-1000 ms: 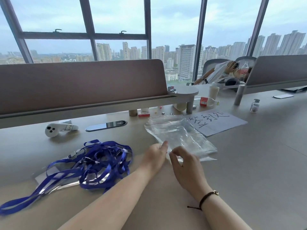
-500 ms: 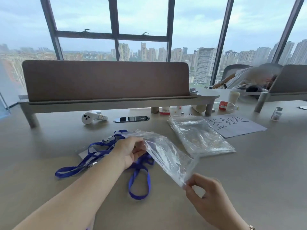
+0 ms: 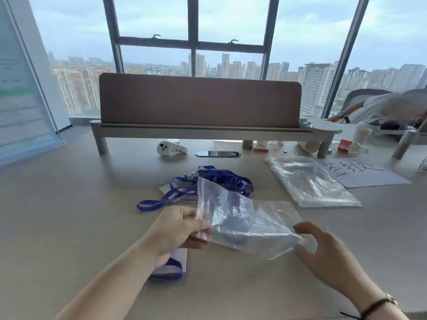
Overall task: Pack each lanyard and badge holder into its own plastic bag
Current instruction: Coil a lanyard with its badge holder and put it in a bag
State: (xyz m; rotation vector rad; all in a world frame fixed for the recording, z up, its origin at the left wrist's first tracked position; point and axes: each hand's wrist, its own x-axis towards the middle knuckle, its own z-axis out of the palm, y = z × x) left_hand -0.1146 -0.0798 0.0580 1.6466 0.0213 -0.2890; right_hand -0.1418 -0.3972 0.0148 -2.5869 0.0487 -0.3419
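Observation:
I hold one clear plastic bag (image 3: 242,218) in the air between both hands. My left hand (image 3: 178,229) pinches its left end near the zip strip. My right hand (image 3: 323,252) grips the opposite end with curled fingers. A tangle of blue lanyards (image 3: 215,181) lies on the table behind the bag, partly seen through it. A badge holder with a blue loop (image 3: 171,266) lies under my left wrist, mostly hidden. A stack of empty plastic bags (image 3: 309,181) rests at the right.
A white paper sheet with handwriting (image 3: 367,174) lies beside the bag stack. A brown divider on a raised shelf (image 3: 201,105) crosses the desk behind. Under it sit a white handheld device (image 3: 169,147), a cable port (image 3: 217,154) and small boxes. A person leans at the far right.
The bag was lifted off the stack and carried left and toward me, over the lanyards. My right hand now grips its far end. The view has swung left.

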